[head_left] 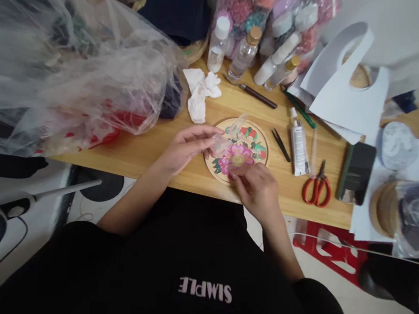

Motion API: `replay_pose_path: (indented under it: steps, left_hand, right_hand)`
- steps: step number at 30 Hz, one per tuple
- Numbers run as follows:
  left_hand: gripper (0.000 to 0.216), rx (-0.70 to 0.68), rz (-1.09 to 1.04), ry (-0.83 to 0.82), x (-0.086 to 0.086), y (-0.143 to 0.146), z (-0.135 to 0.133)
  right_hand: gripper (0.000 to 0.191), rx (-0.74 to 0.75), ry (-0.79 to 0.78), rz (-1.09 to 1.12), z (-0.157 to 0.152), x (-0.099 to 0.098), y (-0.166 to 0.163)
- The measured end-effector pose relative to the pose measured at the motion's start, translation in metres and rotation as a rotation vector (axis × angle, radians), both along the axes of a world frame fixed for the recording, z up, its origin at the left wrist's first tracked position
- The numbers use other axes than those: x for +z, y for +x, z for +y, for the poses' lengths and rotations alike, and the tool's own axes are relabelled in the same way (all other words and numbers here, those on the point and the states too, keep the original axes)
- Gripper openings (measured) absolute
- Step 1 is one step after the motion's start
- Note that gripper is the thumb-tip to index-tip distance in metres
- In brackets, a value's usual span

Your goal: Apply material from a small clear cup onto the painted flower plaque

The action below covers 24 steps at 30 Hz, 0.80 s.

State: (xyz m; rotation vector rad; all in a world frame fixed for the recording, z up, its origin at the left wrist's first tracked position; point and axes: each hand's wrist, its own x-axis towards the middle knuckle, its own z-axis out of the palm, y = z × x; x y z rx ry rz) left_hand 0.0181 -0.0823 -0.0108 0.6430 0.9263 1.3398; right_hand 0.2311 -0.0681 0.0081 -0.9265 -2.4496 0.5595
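Observation:
A round wooden embroidery hoop or disc (210, 169) lies at the table's front edge, covered with colourful flower and leaf pieces. On its lower middle is a pink and purple flower (245, 153) with a yellowish centre. My left hand (191, 145) pinches a small clear plastic packet (220, 145) over the left side of the disc. At the lower right rim my right hand (257, 185) is closed, its fingertips together by the flower's lower edge. Whatever those fingertips hold is hidden or too small to make out.
Right of the disc lie black tweezers (281, 145), a white glue tube (299, 144), red-handled scissors (317, 187) and a dark phone (357, 173). Behind are a dark-handled tool (258, 96), crumpled tissue (200, 95) and several bottles (245, 52). A big plastic bag (102, 64) fills the left.

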Motion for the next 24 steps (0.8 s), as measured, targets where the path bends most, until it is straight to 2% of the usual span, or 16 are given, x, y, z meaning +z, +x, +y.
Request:
replay_pose_path:
  steps: [8, 14, 19, 24]
  left_hand:
    - [0.022, 0.009, 0.008, -0.005, 0.0, 0.0, 0.0]
    - [0.022, 0.008, 0.017, -0.011, 0.001, -0.001, 0.0]
    - [0.022, 0.01, 0.032, -0.022, 0.003, 0.0, -0.001]
    - [0.021, 0.034, 0.029, -0.038, 0.005, 0.002, -0.001]
  right_hand:
    - [0.01, 0.003, 0.009, 0.006, 0.0, 0.0, -0.001]
    - [0.009, -0.054, 0.021, 0.093, 0.002, 0.009, -0.002]
    - [0.011, -0.077, 0.094, 0.166, 0.009, 0.017, -0.015]
    - [0.012, -0.073, 0.14, 0.115, 0.018, 0.015, -0.03]
